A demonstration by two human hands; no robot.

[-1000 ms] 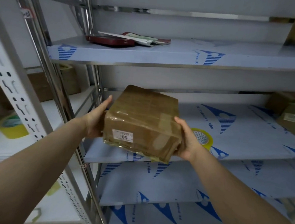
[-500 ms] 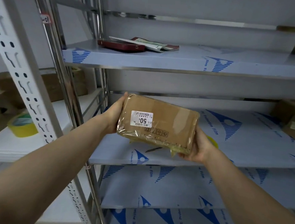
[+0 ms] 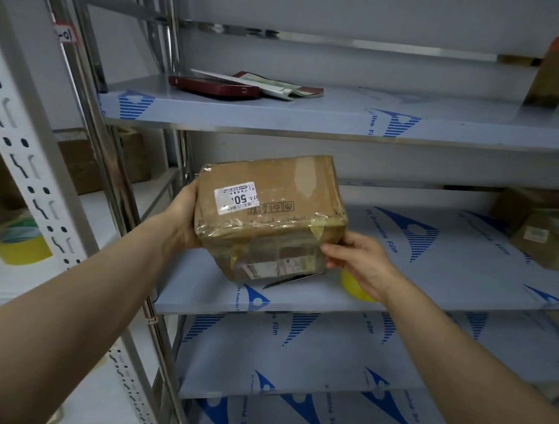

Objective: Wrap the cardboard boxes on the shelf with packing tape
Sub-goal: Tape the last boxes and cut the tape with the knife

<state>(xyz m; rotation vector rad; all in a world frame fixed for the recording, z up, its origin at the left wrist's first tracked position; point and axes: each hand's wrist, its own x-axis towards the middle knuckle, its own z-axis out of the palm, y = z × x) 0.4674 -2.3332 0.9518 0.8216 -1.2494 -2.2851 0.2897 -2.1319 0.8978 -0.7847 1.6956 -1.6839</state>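
Left hand (image 3: 184,217): clamped on left end of cardboard box (image 3: 271,211). Right hand (image 3: 361,261): fingers curled round lower right corner, beside loose tape flap (image 3: 316,231). Held tilted just above middle shelf (image 3: 451,259), long axis left-right between hands. Tape roll (image 3: 352,284) on shelf just behind, nearer right side.

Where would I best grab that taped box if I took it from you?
Probably by the two short ends of the box, one palm from each side: it looks too broad and tape-slick for a one-handed grip. The left hand holds the left end; the right hand holds only the lower right corner.
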